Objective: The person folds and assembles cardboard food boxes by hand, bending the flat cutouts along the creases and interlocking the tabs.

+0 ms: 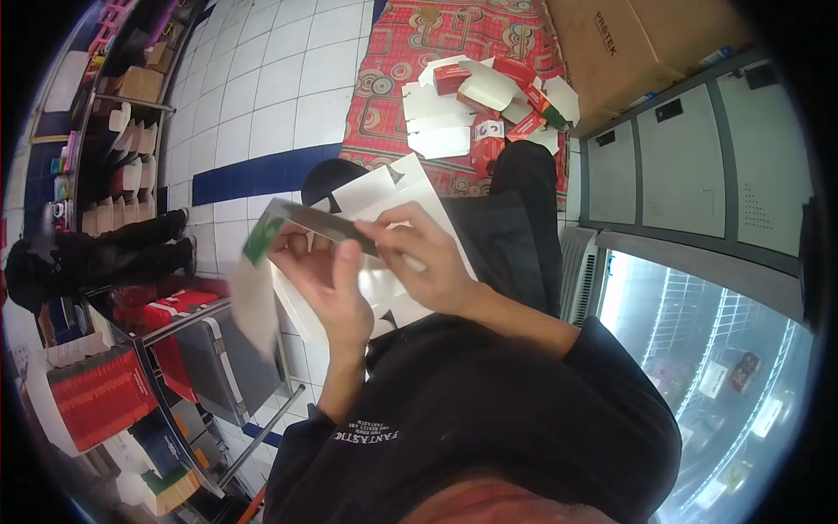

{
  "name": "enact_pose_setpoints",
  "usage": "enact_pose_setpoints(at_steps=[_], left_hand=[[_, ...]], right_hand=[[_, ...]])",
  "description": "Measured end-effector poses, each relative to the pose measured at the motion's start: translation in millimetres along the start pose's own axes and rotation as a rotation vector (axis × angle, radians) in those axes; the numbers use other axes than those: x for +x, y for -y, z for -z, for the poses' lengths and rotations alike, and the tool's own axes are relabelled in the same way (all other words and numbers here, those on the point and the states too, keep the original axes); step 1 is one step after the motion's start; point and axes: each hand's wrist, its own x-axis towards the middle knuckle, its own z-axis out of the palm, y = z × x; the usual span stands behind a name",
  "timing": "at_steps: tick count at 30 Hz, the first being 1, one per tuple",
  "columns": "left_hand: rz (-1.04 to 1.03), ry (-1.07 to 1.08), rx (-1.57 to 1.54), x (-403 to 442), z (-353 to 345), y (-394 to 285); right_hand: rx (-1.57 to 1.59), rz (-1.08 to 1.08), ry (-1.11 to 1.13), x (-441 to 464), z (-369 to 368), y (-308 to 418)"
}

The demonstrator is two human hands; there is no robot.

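Note:
My left hand [327,284] is closed on a thin card box [255,310], its fingers curled at the edge and its thumb raised. This piece is pale, with a green printed patch near its upper corner, and is smeared by motion. My right hand [428,262] pinches the right end of a narrow grey strip [319,223], which looks like a shaded side panel of the same box. Beneath both hands, flat white cardboard [423,196] with cut flaps lies across my lap.
Red and white folded boxes [484,96] are heaped on a red patterned mat [384,96] ahead. A large brown carton [646,44] rests on grey lockers [676,166] at right, near a lit glass-front fridge [716,367]. A person [105,258] stands at left beside a metal rack [183,327].

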Motion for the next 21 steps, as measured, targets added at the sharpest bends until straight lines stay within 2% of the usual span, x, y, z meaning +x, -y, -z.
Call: enact_pose_setpoints(at_steps=[2, 4, 5, 6, 7, 8, 10, 11, 12, 14, 15, 16, 18, 19, 21], left_hand=[[0.055, -0.034, -0.004, 3, -2, 0], [-0.021, -0.013, 0.077, 5, -3, 5], [-0.017, -0.012, 0.078, -1, 1, 14], [0.01, 0.025, 0.267, -4, 0, 18], [0.039, 0.067, 0.458, -7, -1, 22], [0.021, 0.07, 0.448, -9, -2, 24], [-0.014, 0.077, 0.429, -14, -5, 29], [0.04, 0.055, 0.358, -10, -1, 31], [0.098, 0.03, 0.289, -8, 3, 32], [0.06, 0.006, 0.268, -3, 5, 32], [0.031, 0.011, 0.273, 1, 7, 31], [0.005, 0.017, 0.279, 4, 7, 28], [0.089, 0.015, 0.212, 8, 3, 19], [0.072, 0.027, 0.204, 10, 1, 16], [0.059, 0.04, 0.195, 8, 0, 16]], right_hand=[[0.017, -0.066, -0.03, 1, 5, -8], [0.036, -0.128, -0.052, 5, 4, -4], [0.412, -0.393, -0.217, 6, -2, 3], [0.789, -0.653, -0.384, 8, -7, 8], [0.702, -0.623, -0.453, 12, -8, 1], [0.703, -0.623, -0.455, 9, -6, -3], [0.189, -0.423, -0.296, 3, -1, -9], [0.194, -0.249, -0.262, 6, -5, -8], [0.195, -0.259, -0.262, 5, -6, -7], [0.075, -0.111, -0.097, 6, -5, -5], [0.023, -0.071, -0.146, 7, -6, -3], [0.023, -0.073, -0.147, 6, -4, -4], [0.22, -0.213, -0.269, 2, 1, -7], [0.186, -0.159, -0.328, 4, 2, -4], [0.119, -0.085, -0.283, 5, 3, -6]])
